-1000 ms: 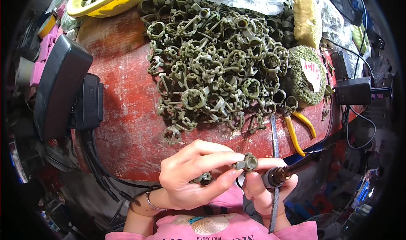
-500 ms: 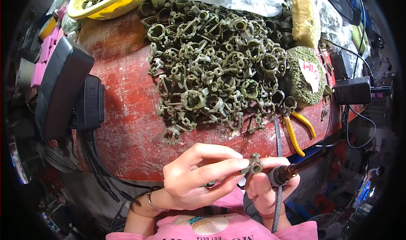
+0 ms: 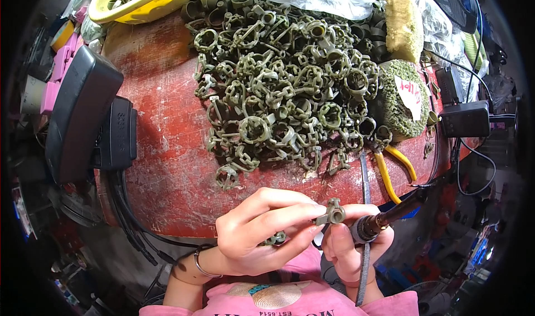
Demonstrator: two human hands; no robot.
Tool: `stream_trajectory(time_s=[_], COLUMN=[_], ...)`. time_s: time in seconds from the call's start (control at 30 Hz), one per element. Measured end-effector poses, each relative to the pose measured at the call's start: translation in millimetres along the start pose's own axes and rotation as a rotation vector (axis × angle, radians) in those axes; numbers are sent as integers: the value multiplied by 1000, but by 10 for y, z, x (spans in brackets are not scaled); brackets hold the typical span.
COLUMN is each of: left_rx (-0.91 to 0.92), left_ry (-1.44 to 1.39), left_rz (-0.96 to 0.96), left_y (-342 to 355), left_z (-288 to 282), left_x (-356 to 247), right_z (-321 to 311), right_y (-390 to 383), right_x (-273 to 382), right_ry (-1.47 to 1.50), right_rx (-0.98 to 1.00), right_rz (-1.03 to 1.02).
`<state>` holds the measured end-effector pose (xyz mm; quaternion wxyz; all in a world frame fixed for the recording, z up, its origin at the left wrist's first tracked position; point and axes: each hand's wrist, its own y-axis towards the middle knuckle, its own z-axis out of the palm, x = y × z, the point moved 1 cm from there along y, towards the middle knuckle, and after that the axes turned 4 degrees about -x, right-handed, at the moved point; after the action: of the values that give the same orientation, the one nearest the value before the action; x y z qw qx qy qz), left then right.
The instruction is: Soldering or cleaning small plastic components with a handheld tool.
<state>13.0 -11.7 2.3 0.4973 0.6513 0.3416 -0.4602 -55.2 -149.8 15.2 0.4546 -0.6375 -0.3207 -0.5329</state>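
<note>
Pinched narrowly between thumb and fingers, the left hand holds a small green ringed piece that meets the forefinger of the right hand; another green piece shows beneath the left fingers. Right fingers wrap a dark handpiece, with a flat grey strip alongside. Both hands sit just off the near edge of the table. Bare red surface lies between the green heap and a black device; yellow-handled pliers crowd the handpiece.
</note>
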Motion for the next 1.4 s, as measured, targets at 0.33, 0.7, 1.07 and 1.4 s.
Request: stream_trajectory(time_s=[0.33,0.7,1.07,1.4], left_rx=[13,-11,98,92], left_ry=[78,114,-85,-161], left_rz=[80,111,-198,-145], left_y=[2,-92,53,42], left_z=[12,22,-45,-79], left_x=[-17,-28,-68,-9], right_z=[-8,-36,-20,-20], right_y=[8,-11,-35,-32], right_x=[17,-18,33,-121], right_ry=[-63,57,154,114], right_rx=[-3,9,44,24], right_rz=[23,13,16,-95])
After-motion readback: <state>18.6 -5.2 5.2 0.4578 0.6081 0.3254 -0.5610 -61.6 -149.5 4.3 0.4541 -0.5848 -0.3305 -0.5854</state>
